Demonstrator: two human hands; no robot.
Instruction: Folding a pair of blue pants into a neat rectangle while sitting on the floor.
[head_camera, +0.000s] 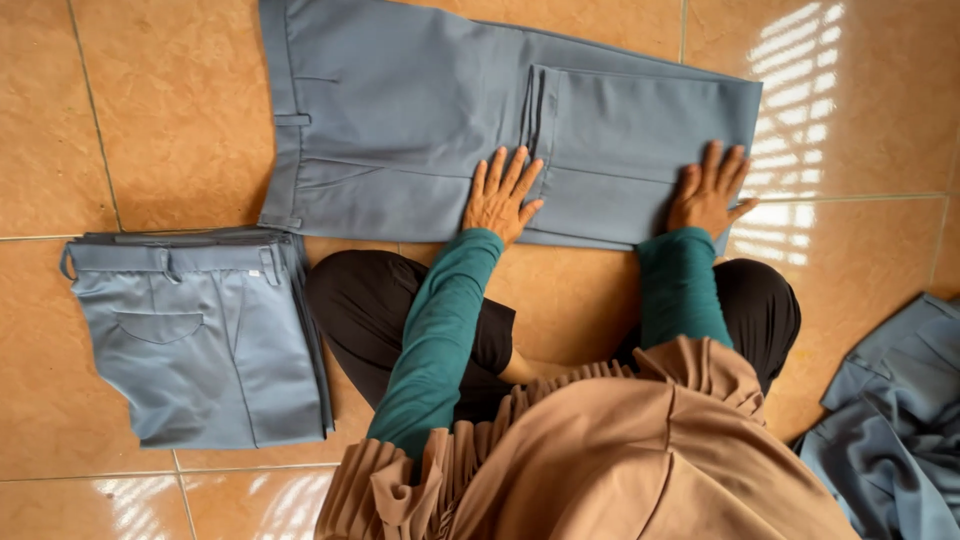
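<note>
**A:** Where did the grey-blue trousers (400, 120) lie from you?

**B:** Straight ahead of your knees, flat on the tiled floor (150, 120). Their long axis ran across you, left to right, with the waistband and belt loops at your left end. The legs had been doubled back, so a folded panel sat on top toward your right, its edge standing near the middle of the garment.

**A:** And your hands?

**B:** Both rested palm down on the near part of the cloth, fingers spread and pointing away from you. Neither pinched or gripped anything. Your left hand (502, 195) lay just on the waistband side of that folded edge, close to the middle. Your right hand (712, 190) pressed the doubled panel near its right end, close to the near right corner.

**A:** Which hand was closer to the waistband?

**B:** The left, clearly; but even it was well apart from the waistband itself. The right hand had the far end of the fold to itself.

**A:** What lay around you?

**B:** A stack of folded trousers (200, 340) of the same colour sat to your left, beside your knee, waistbands toward the spread pair. A loose heap of trousers (895, 420) in the same cloth lay at your right, unfolded. Your teal sleeves (440, 330) reached forward over black-clad knees.
</note>
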